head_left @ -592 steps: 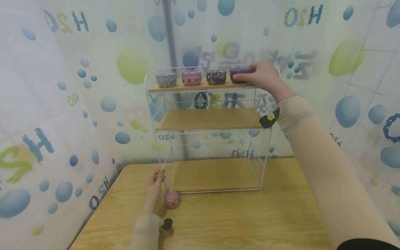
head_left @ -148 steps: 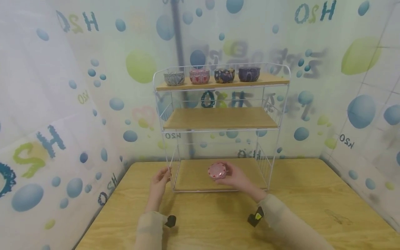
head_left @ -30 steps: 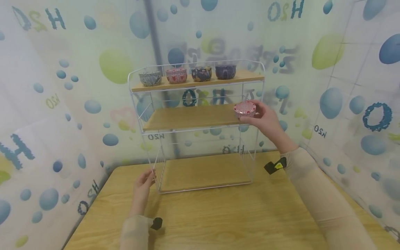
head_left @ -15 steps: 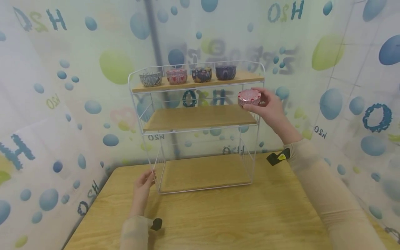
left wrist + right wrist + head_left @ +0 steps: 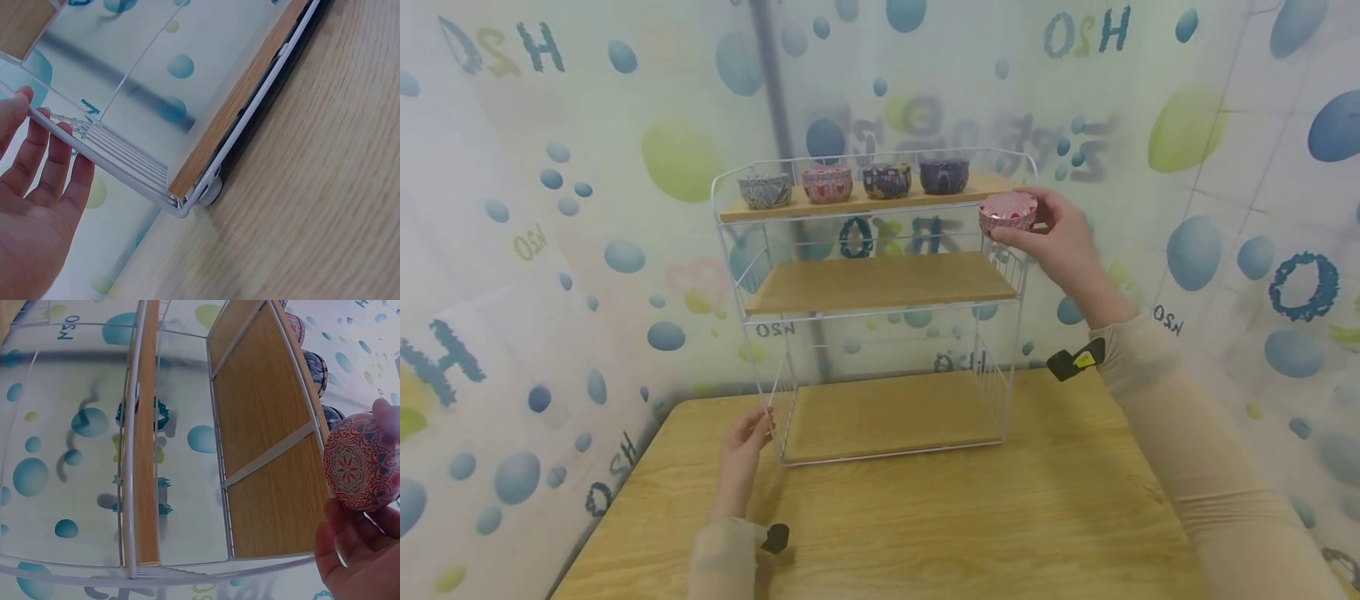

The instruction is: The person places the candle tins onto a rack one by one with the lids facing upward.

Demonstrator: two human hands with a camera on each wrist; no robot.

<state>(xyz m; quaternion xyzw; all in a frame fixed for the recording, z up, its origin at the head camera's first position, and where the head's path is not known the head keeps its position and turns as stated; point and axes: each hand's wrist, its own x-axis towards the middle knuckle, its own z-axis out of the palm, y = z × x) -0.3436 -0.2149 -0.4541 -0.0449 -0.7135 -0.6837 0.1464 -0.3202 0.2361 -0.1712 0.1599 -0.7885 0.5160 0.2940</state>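
My right hand [image 5: 1063,242] pinches a small round tin [image 5: 1006,210], pink and red with hearts round its side, in front of the top shelf's right end. In the right wrist view the tin [image 5: 356,462] turns a red mandala-patterned face to the camera, thumb above and fingers below. Several similar tins line the top shelf: grey leafy [image 5: 765,191], pink with hearts [image 5: 827,185], dark floral [image 5: 887,180] and dark purple [image 5: 944,177]. Low on the left, my left hand [image 5: 742,450] holds the white wire rack [image 5: 119,172], thumb and fingers about its front upright.
The rack has three wooden shelves; the middle shelf [image 5: 880,282] and bottom shelf [image 5: 887,417] bear nothing. It stands on a wooden table [image 5: 925,525]. A bubble-printed curtain [image 5: 685,158] hangs behind and at both sides.
The pink tin, on the table at first and later held before the bottom shelf, has risen past the middle shelf to the top shelf's height. The left hand stays on the rack.
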